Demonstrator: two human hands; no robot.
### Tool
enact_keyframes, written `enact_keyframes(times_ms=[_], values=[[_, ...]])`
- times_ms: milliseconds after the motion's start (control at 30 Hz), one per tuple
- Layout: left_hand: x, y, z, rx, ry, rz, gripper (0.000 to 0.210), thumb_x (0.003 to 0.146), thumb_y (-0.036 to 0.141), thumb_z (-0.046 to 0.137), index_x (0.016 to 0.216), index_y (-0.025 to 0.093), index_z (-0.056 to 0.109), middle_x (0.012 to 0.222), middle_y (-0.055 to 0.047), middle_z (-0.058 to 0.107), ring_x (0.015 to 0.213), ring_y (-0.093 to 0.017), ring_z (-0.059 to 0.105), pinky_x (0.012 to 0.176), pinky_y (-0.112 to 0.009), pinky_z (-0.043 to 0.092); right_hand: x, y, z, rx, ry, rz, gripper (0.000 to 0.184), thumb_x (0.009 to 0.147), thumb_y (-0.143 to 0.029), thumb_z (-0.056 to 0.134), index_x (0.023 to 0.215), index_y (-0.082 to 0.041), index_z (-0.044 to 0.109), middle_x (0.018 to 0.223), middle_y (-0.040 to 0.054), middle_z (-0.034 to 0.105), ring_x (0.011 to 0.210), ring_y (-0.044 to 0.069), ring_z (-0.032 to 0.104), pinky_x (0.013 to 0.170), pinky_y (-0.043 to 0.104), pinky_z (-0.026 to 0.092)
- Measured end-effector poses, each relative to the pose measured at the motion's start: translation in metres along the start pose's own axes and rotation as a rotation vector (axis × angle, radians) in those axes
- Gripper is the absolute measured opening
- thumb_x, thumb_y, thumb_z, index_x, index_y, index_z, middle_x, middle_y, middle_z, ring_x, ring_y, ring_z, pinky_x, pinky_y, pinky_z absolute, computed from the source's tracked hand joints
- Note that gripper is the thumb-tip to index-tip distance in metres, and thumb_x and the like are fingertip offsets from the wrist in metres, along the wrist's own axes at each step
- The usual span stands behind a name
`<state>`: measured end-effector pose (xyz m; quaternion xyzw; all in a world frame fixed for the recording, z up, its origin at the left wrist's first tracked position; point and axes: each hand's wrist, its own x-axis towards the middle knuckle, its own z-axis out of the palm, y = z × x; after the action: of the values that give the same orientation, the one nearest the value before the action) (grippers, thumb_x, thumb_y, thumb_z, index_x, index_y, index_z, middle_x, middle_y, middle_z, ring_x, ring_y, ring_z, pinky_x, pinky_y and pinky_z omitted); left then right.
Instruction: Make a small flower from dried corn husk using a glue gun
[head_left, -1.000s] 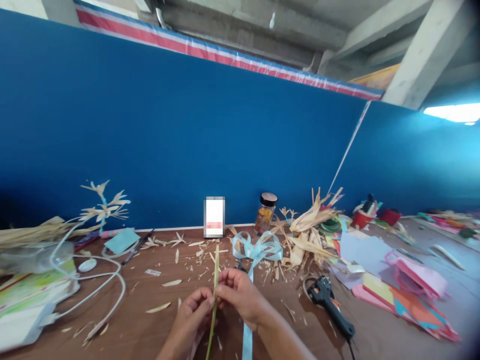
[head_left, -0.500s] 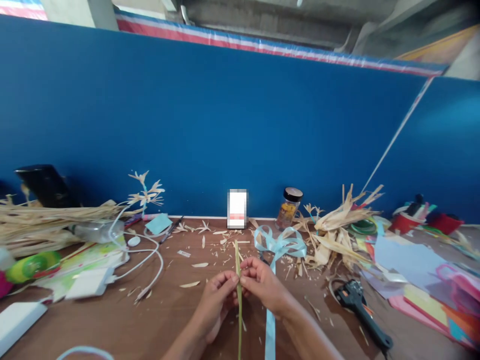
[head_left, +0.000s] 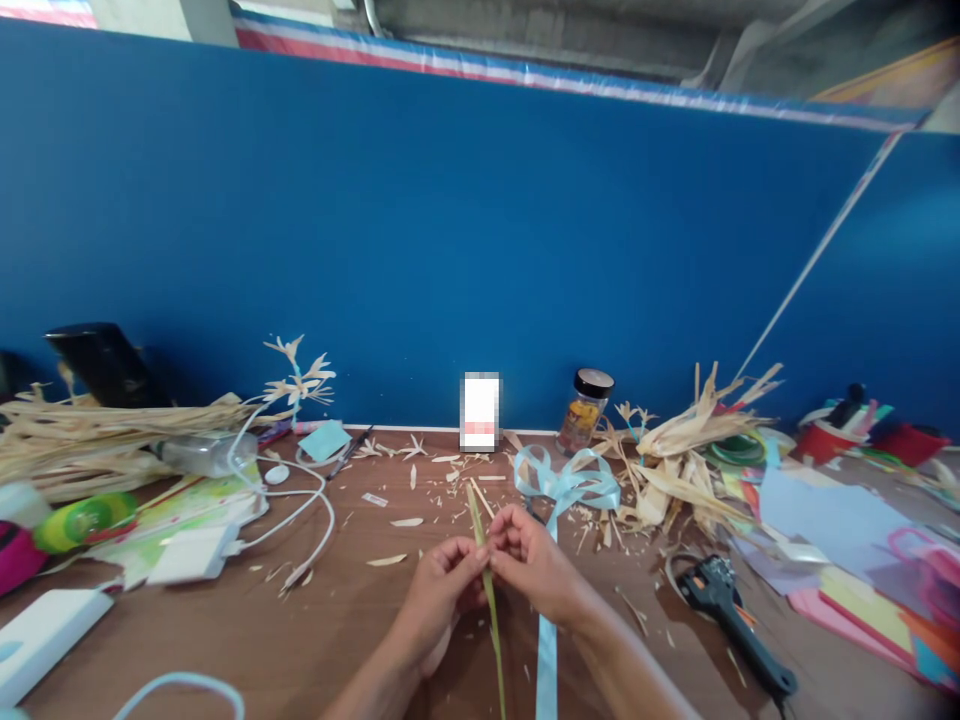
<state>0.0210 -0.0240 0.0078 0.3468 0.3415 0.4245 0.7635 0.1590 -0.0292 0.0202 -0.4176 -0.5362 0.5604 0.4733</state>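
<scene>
Both hands meet over the middle of the brown table (head_left: 300, 650). A long, narrow, green-tan strip of dried leaf (head_left: 494, 630) runs up between them, its pointed tip above the fingers and its tail hanging towards me. My left hand (head_left: 442, 595) pinches the strip between thumb and bent fingers. From the other side my right hand (head_left: 534, 565) pinches at the same spot, thumb and fingertips pressed together; its other fingers are curled. A light blue ribbon (head_left: 547, 640) with a looped bow (head_left: 566, 480) lies just right of and behind my right hand.
Leaf scraps (head_left: 407, 522) litter the table. A black glue gun (head_left: 739, 630) lies right, near coloured paper (head_left: 832, 510). Dried husks (head_left: 675, 460) and a lidded jar (head_left: 586, 410) stand behind. White cables (head_left: 322, 500), a charger (head_left: 191, 555) and more husks (head_left: 112, 440) are left.
The strip now tilts, its tail swung to the right and its tip slightly to the left. Both hands stay pinched on it. The whole view has shifted slightly.
</scene>
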Motion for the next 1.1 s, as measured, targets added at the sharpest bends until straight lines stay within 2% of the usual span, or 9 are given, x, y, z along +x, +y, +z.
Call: enact_keyframes(times_ms=[133, 400, 633, 867, 1100], values=[[0.003, -0.002, -0.002, 0.026, 0.040, 0.002, 0.021, 0.069, 0.032, 0.065, 0.070, 0.013, 0.058, 0.057, 0.002, 0.053, 0.049, -0.005, 0.047, 0.051, -0.018, 0.041, 0.001, 0.003, -0.001, -0.007, 0.024, -0.037, 0.017, 0.074, -0.015, 0.055, 0.084, -0.020, 0.042, 0.067, -0.0061, 0.050, 0.055, 0.006, 0.047, 0.054, 0.019, 0.037], [0.003, -0.003, 0.000, 0.092, 0.105, 0.058, 0.021, 0.063, 0.028, 0.070, 0.064, 0.012, 0.056, 0.056, 0.002, 0.054, 0.049, -0.005, 0.045, 0.051, -0.018, 0.041, 0.002, 0.003, 0.001, -0.131, 0.081, -0.017, 0.019, 0.071, -0.011, 0.052, 0.084, -0.020, 0.041, 0.064, -0.0064, 0.051, 0.052, 0.006, 0.047, 0.052, 0.018, 0.035], [-0.001, 0.000, 0.005, 0.078, 0.098, 0.058, 0.018, 0.062, 0.025, 0.070, 0.070, 0.013, 0.060, 0.061, 0.001, 0.056, 0.053, -0.007, 0.050, 0.050, -0.017, 0.041, 0.002, 0.004, 0.002, -0.193, 0.109, -0.023, 0.017, 0.069, -0.012, 0.053, 0.080, -0.020, 0.042, 0.062, -0.0061, 0.051, 0.050, 0.006, 0.047, 0.049, 0.017, 0.035], [0.001, -0.001, 0.001, -0.004, 0.112, 0.018, 0.017, 0.062, 0.027, 0.070, 0.069, 0.013, 0.062, 0.057, 0.001, 0.056, 0.049, -0.006, 0.049, 0.049, -0.017, 0.041, 0.003, 0.003, -0.001, -0.019, 0.111, 0.035, 0.019, 0.069, -0.019, 0.058, 0.075, -0.019, 0.040, 0.059, -0.0083, 0.047, 0.046, 0.004, 0.041, 0.046, 0.016, 0.032], [0.001, 0.000, -0.002, -0.093, 0.020, -0.004, 0.015, 0.066, 0.026, 0.068, 0.069, 0.012, 0.062, 0.060, 0.001, 0.055, 0.048, -0.004, 0.047, 0.048, -0.016, 0.041, 0.001, -0.007, 0.002, 0.159, 0.082, 0.132, 0.030, 0.065, -0.032, 0.065, 0.074, -0.020, 0.039, 0.055, -0.0085, 0.047, 0.048, 0.007, 0.049, 0.046, 0.017, 0.034]])
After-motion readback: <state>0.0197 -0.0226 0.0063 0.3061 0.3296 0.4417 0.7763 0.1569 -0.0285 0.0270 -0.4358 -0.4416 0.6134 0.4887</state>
